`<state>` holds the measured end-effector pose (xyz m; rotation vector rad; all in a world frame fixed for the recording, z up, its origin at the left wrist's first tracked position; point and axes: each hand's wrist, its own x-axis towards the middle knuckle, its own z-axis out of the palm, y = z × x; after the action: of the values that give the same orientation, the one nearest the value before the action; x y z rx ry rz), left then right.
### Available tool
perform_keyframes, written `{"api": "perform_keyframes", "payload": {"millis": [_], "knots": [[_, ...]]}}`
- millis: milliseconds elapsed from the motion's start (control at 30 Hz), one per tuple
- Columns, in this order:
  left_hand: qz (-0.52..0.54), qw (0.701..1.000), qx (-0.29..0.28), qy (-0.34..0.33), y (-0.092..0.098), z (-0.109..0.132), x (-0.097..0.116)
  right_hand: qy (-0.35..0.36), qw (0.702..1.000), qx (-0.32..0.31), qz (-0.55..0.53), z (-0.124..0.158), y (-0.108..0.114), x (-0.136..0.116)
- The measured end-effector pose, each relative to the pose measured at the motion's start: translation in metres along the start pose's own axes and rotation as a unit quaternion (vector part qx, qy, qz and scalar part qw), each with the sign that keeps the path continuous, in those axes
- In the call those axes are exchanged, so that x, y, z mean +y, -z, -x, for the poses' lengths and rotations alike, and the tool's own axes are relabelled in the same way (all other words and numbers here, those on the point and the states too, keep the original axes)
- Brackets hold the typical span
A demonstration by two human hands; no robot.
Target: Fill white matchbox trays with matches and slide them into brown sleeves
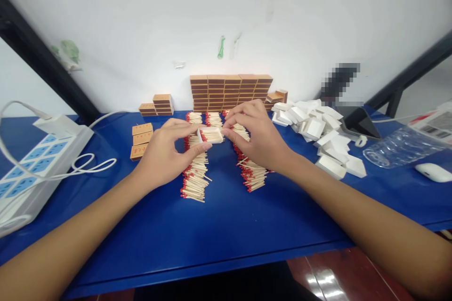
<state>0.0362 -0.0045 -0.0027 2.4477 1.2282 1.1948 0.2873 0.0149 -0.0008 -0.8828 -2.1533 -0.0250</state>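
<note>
My left hand (165, 153) and my right hand (256, 134) hold a small white matchbox tray (211, 135) between their fingertips, above the blue table (219, 230). The tray is filled with red-tipped matches. Thumb and forefinger of each hand pinch one end of it. Under the hands lie two long rows of loose matches, a left row (194, 176) and a right row (250, 171), with more bundles (212, 118) behind the tray.
A wall of stacked brown matchboxes (229, 91) stands at the back, smaller stacks (158, 104) and three loose sleeves (141, 140) to the left. Empty white trays (318, 129) pile at the right. A power strip (31, 164) with cables lies far left; a plastic bag (402, 148) and mouse (434, 171) far right.
</note>
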Motion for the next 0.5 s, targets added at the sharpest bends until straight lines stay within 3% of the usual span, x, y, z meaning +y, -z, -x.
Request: {"api": "perform_keyframes", "payload": {"millis": [200,500], "knots": [[-0.038,0.998,0.048,0.025,0.004,-0.005,-0.003,0.017,0.995,-0.094,0.033,0.007,-0.014,0.020],[-0.045,0.997,0.054,0.017,0.004,-0.005,-0.005,0.018,0.990,-0.139,0.029,0.006,-0.022,0.021]]}}
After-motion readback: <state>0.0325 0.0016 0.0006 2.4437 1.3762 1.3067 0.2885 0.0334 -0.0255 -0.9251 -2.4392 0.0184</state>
